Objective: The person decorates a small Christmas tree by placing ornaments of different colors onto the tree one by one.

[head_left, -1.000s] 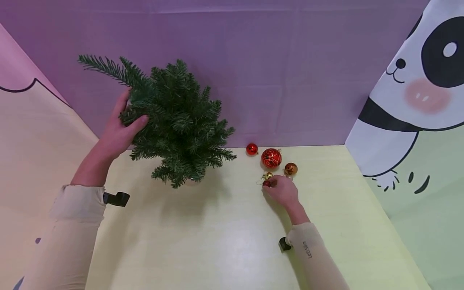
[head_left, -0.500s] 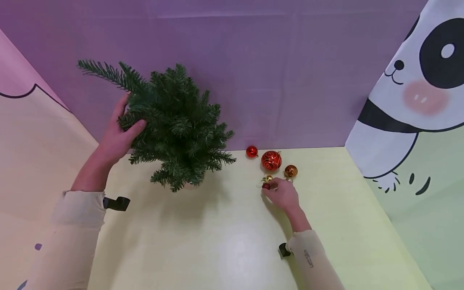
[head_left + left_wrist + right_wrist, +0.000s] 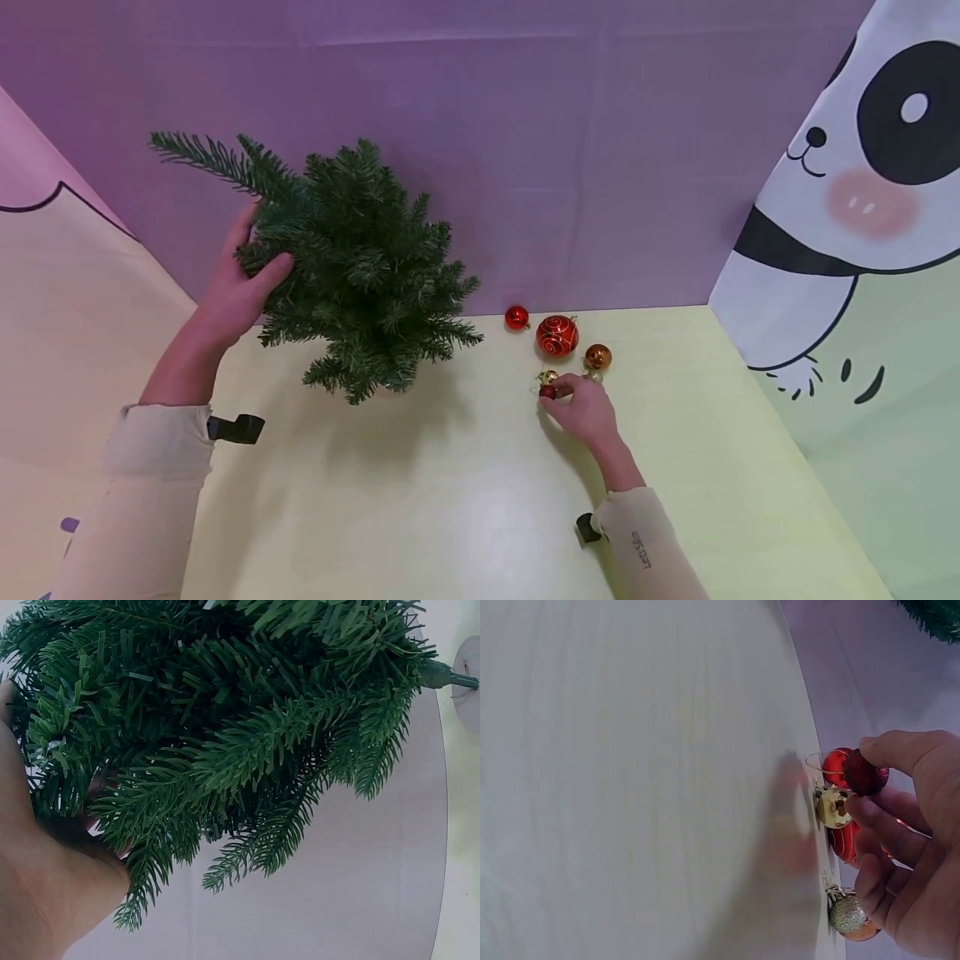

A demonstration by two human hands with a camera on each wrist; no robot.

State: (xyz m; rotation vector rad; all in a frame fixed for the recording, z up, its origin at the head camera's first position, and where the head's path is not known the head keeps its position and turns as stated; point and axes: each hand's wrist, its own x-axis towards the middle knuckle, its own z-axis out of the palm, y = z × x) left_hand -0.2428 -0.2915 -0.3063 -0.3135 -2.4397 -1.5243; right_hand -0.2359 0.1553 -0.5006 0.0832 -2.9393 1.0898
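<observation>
On the left, my left hand (image 3: 238, 292) holds a small artificial Christmas tree (image 3: 367, 267) by its upper branches, thumb in front and fingers partly hidden in the needles. The tree leans to the left in the head view. Its thin trunk meets a pale round base (image 3: 466, 697) in the left wrist view. My right hand (image 3: 588, 412) pinches a small dark red glitter bauble (image 3: 866, 774) between thumb and fingertips, with a string loop hanging from it. A shiny gold bauble (image 3: 832, 808) is close by the pinched one.
A red bauble with gold swirls (image 3: 557, 336), a small shiny red bauble (image 3: 517, 317) and a copper bauble (image 3: 597, 357) lie near the table's back edge. Beside the copper one is a silvery glitter bauble (image 3: 849, 912). A purple cloth (image 3: 525, 167) hangs behind the table (image 3: 480, 500).
The head view has shifted slightly, so everything appears a little lower and further left. Both hands keep their holds, with little visible movement.
</observation>
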